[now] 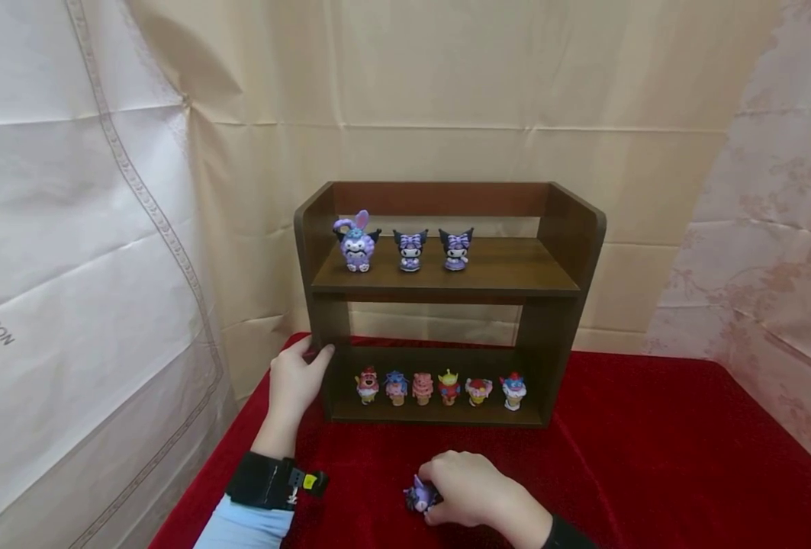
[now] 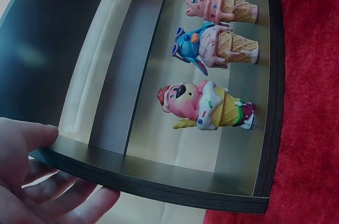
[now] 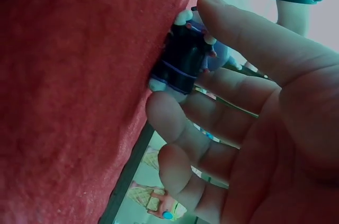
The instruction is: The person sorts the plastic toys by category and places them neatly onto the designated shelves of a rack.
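Observation:
At the left side panel of a dark brown two-tier wooden shelf (image 1: 446, 292), my left hand (image 1: 298, 381) holds the panel's edge. In the left wrist view, the thumb lies inside the panel and the fingers are outside it. My right hand (image 1: 470, 486) grips a small purple and black figurine (image 1: 417, 497) on the red cloth in front of the shelf. Up close in the right wrist view, thumb and fingers stand around the figurine (image 3: 183, 60), which lies on the cloth; part of it is hidden behind the fingers.
Three purple figurines, including a long-eared one (image 1: 358, 244), stand on the upper tier. Along the lower tier runs a row of several ice-cream-cone figurines, with a red-hatted blue one (image 1: 513, 390) at the right end. Red cloth (image 1: 666, 435) covers the table; beige fabric (image 1: 446, 91) hangs behind.

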A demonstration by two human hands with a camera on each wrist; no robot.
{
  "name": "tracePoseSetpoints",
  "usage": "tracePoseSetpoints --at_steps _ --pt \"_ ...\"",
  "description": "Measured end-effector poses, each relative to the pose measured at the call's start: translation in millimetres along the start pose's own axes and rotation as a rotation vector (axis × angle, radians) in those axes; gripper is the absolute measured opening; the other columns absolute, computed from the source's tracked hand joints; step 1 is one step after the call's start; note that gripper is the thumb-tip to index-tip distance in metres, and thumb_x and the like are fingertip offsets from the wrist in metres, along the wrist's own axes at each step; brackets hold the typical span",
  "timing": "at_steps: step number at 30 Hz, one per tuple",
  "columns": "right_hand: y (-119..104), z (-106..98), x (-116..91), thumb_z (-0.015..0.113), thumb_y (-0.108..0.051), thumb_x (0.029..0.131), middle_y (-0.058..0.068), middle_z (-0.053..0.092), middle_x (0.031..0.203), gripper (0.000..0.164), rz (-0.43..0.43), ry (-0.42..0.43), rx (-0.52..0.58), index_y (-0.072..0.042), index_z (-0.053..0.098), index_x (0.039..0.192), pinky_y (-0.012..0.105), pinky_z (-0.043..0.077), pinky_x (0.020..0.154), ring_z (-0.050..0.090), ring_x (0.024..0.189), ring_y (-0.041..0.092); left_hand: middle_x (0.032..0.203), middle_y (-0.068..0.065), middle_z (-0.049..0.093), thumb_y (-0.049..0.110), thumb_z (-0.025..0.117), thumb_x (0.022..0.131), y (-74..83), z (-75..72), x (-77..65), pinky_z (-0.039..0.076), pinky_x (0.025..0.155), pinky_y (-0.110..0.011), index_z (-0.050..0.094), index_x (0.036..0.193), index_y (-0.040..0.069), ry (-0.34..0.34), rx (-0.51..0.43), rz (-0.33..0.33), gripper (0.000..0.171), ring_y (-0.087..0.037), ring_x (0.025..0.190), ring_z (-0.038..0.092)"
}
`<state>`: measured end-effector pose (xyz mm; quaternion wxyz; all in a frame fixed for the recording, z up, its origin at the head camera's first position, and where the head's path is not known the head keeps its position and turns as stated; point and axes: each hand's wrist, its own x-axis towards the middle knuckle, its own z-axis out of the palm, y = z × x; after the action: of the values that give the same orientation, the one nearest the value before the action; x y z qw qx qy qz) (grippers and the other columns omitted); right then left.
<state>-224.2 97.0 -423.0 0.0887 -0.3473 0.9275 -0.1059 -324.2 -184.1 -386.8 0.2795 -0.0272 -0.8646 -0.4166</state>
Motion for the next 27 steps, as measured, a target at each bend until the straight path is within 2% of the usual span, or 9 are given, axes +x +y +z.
tracePoseSetpoints --at_steps 9,15,21,27 --pt "2.3 2.1 0.6 0.079 -0.033 0.075 -0.017 0.054 0.08 0.021 -0.051 0.037 -0.007 -0.026 0.068 0.091 0.023 0.045 0.055 0.048 0.069 0.0 0.101 -0.012 0.07 0.033 0.063 0.092 1.1 0.0 0.2 0.056 0.069 -0.045 0.069 0.115 0.008 -0.002 -0.002 -0.002 0.035 -0.025 0.088 0.063" --pt "5.2 -0.8 0.0 0.077 -0.024 0.076 -0.017 0.054 0.082 0.02 -0.085 0.075 0.059 -0.023 0.067 0.093 0.021 0.044 0.056 0.047 0.067 0.001 0.1 -0.012 0.07 0.033 0.063 0.092 0.7 -0.4 0.0 0.056 0.07 -0.045 0.069 0.115 0.008 0.001 0.001 -0.006 0.034 -0.025 0.089 0.064" --pt "10.0 -4.4 -2.4 0.075 -0.024 0.078 -0.016 0.057 0.088 0.022 -0.103 0.097 0.128 -0.02 0.068 0.099 0.019 0.047 0.062 0.05 0.073 -0.001 0.099 -0.012 0.07 0.031 0.064 0.091 1.0 -1.0 -2.0 0.056 0.068 -0.044 0.069 0.115 0.009 -0.002 0.004 -0.011 0.033 -0.025 0.087 0.064" --pt "17.7 -10.3 -4.4 0.072 -0.03 0.085 -0.016 0.058 0.084 0.017 -0.149 0.173 0.216 -0.021 0.066 0.097 0.017 0.048 0.056 0.053 0.069 0.0 0.1 -0.012 0.07 0.031 0.064 0.091 1.6 -0.8 -1.2 0.056 0.069 -0.045 0.069 0.115 0.008 0.0 0.009 -0.008 0.033 -0.025 0.088 0.064"
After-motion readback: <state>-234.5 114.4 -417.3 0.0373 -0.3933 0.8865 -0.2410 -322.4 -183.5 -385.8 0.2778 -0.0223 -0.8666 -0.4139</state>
